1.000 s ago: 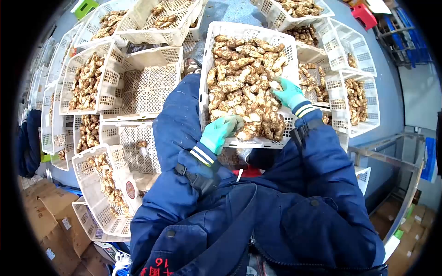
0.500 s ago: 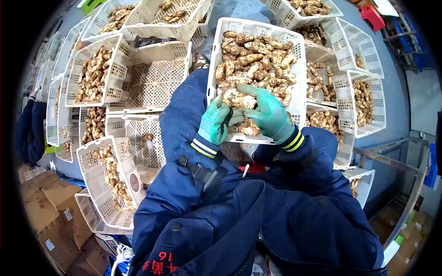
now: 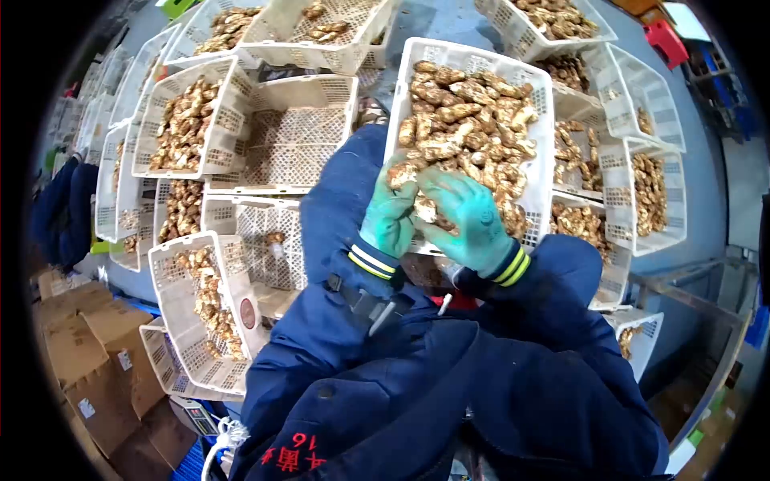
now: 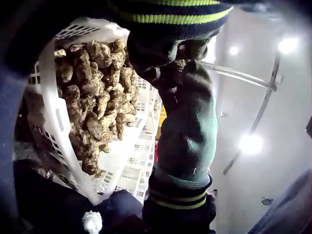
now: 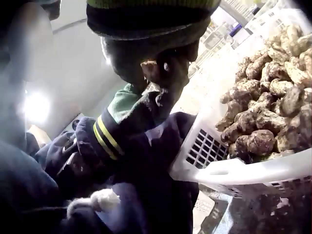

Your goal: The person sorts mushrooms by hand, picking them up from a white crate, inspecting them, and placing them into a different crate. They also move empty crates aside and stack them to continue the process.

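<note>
A white crate (image 3: 401,96) full of knobbly, brown-and-cream mushrooms (image 3: 473,104) stands in front of the person's lap. Over its near left corner, both green-gloved hands meet at one mushroom (image 3: 403,174). My left hand (image 3: 387,218) grips it from the left with curled fingers. My right hand (image 3: 475,218) comes in from the right, its fingers bent around the other side. Between the gloves in the right wrist view, a brown bit of the mushroom (image 5: 149,71) shows; the rest is hidden. The left wrist view shows the right hand (image 4: 187,126) close to the left glove.
More white crates of mushrooms stand stacked at the left (image 3: 188,120) and at the right (image 3: 648,192). Another crate (image 3: 301,120) beside the left knee shows its bare grid floor. Cardboard boxes (image 3: 96,353) lie at lower left, and a metal frame (image 3: 714,329) stands at the right.
The right hand has come from the pile at the right side of the crate to the left hand, bringing a mushroom. Both hands now hold it, and it is turned between them.
</note>
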Available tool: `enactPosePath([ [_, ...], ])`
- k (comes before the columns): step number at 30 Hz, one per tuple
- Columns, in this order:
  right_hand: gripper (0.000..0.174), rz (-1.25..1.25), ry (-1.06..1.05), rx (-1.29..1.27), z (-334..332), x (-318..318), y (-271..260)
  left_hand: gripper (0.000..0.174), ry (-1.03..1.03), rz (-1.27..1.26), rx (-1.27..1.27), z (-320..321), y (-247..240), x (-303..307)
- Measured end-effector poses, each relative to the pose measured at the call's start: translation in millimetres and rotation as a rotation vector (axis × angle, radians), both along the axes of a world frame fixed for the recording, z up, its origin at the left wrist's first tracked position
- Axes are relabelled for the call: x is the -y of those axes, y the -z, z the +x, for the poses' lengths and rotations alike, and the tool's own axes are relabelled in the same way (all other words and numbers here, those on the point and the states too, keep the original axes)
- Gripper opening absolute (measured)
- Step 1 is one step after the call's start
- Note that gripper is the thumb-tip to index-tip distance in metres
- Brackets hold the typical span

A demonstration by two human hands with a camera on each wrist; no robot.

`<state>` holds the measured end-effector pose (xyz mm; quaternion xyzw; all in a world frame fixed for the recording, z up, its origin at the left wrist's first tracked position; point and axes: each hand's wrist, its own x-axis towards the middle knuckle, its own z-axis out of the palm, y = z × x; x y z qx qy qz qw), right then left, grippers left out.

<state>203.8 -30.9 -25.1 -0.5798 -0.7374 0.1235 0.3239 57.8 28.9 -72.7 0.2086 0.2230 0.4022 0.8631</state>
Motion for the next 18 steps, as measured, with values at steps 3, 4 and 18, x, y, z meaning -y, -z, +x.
enactPosePath([
  [3, 0.038, 0.104, 0.041, -0.205, 21.3, -8.3, 9.7, 0.047, 0.011, 0.064, -0.057, -7.1, -5.4, -3.4],
  [4, 0.033, 0.162, 0.168, -0.151, 26.8, -5.0, 13.1, 0.040, 0.112, -0.042, -0.066, -13.8, 4.4, -7.7],
  [18, 0.026, -0.035, 0.170, 0.102, 84.8, 16.5, 68.5, 0.067, -0.382, 0.517, -0.435, -112.8, -72.0, -230.7],
])
